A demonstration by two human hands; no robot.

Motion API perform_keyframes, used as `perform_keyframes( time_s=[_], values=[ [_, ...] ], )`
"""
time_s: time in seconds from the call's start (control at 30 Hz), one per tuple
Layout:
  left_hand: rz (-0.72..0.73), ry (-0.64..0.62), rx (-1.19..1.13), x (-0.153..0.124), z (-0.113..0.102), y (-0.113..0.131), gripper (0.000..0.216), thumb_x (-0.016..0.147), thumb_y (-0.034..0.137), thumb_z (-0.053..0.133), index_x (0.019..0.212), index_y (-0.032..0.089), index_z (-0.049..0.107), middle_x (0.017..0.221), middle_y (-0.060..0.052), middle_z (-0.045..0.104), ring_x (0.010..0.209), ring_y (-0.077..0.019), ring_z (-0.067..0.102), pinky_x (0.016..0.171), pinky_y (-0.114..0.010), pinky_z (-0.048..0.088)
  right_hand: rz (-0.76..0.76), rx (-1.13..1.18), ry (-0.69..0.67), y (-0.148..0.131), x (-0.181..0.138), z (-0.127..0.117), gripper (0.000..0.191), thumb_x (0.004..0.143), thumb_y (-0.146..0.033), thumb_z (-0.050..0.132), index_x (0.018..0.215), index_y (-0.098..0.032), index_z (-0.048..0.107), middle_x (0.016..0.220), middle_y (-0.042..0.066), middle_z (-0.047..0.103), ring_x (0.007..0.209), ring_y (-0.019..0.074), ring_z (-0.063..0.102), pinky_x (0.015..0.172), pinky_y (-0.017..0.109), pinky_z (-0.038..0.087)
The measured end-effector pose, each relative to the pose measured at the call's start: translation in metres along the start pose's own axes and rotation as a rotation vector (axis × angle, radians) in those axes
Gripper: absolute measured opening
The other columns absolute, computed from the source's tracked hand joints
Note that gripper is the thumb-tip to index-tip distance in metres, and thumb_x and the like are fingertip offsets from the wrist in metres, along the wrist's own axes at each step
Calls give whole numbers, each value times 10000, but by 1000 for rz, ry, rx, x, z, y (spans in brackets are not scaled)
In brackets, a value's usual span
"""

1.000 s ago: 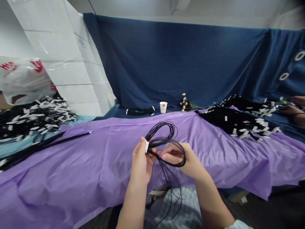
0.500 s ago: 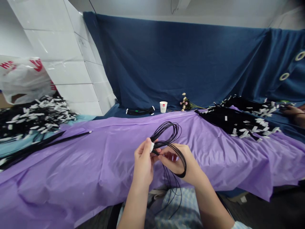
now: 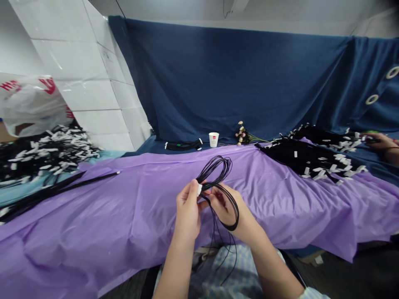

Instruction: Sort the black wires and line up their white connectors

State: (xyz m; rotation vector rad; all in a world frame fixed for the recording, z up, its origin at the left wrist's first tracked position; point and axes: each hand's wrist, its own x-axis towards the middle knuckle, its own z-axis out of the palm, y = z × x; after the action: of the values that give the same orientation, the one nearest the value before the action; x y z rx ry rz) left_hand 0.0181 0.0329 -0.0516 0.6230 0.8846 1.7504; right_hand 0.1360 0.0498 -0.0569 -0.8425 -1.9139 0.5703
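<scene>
A bundle of thin black cables (image 3: 215,167) with a white connector (image 3: 199,189) is in front of me, above the purple cloth. My left hand (image 3: 188,203) pinches it at the connector, thumb on top. My right hand (image 3: 227,205) is closed beside it, its fingertips on the cables just right of the connector; part of its grip is hidden. One loop stands up and away from me, and another lies over the back of my right hand. Several loose strands hang down toward my lap.
Purple cloth (image 3: 109,216) covers the table. Piles of black cables with white connectors lie left (image 3: 56,149) and right (image 3: 305,160). A paper cup (image 3: 213,140), a short black cable bundle (image 3: 183,145) and flowers (image 3: 242,135) sit at the back. Another person's hand (image 3: 382,143) is far right.
My right hand has moved slightly left and up, closer to the connector. The upright loop has shifted a little left. The other person's hand at far right has moved slightly left.
</scene>
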Motion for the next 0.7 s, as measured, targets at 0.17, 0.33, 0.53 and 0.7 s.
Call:
perform_keyframes(
  time_s=[0.17,0.33,0.53,0.7],
  values=[
    [0,-8,-10,4,-3,-1,464,630,535,808,846,132,726,607,-29,666,558,-143,621,528,-233,509,25,51,-44,3,-2,3,119,962,-248,426,981,-195,530,898,63,677,789,187,639,695,280,436],
    [-63,2,-48,3,0,4,506,577,528,843,834,110,719,549,-15,640,464,-108,570,480,-207,487,202,541,-109,1,-2,-7,142,923,-344,582,954,-214,532,715,-19,544,592,110,509,553,214,406],
    [-212,4,-119,0,5,11,367,712,435,792,815,99,685,501,5,592,408,-85,528,412,-177,444,511,1329,-405,3,2,-30,196,830,-293,723,860,-180,566,607,-76,339,495,51,269,431,156,298],
    [-247,-5,-134,-5,7,16,335,772,411,748,841,94,663,506,9,578,395,-77,515,396,-167,422,589,1394,-467,7,5,-41,154,819,-236,705,799,-160,573,608,-74,329,483,45,274,415,151,325]
  ],
)
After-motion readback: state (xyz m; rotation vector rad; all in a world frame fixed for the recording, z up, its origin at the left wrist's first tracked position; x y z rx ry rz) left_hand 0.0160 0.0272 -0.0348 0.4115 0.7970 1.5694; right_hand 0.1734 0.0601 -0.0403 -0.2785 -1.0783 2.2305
